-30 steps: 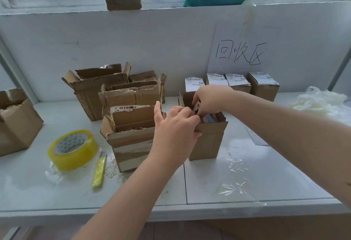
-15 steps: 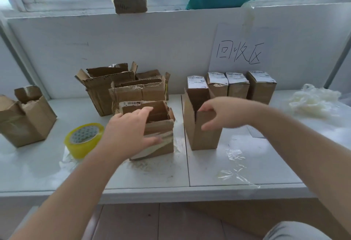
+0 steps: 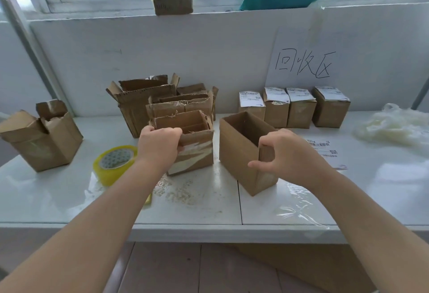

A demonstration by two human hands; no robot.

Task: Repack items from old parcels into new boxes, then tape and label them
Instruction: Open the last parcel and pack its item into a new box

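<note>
The new box (image 3: 241, 153) stands upright on the white counter (image 3: 58, 190), just right of centre, with its open mouth facing straight up. The long side of that mouth runs from the near right corner away toward the far left. It is smooth, clean-edged brown cardboard. The right hand (image 3: 287, 153) has its grip pinched on the near right corner, thumb at the rim and fingers curled round the outside wall.

Just beside it on the left, with a narrow gap between them, sits the old parcel (image 3: 195, 151). It is also mouth up, with ragged torn flaps and pale strips of peeled tape across its front. The left hand (image 3: 160, 146) has its grip curled over the parcel's near left rim.

More torn boxes (image 3: 139, 104) crowd close behind the parcel. 4 sealed, labelled boxes (image 3: 294, 107) line the back wall to the right. A glossy yellow tape roll (image 3: 116, 162) lies tilted by the left wrist. Cardboard crumbs (image 3: 176, 190) speckle the counter in front of the parcel. 1 loose label sheet (image 3: 325, 151) lies flat behind the right hand, and a crumpled plastic heap (image 3: 392, 127) sits far right. Bare counter shows along the front edge and between the tape roll and a battered box (image 3: 44, 139) at far left.
</note>
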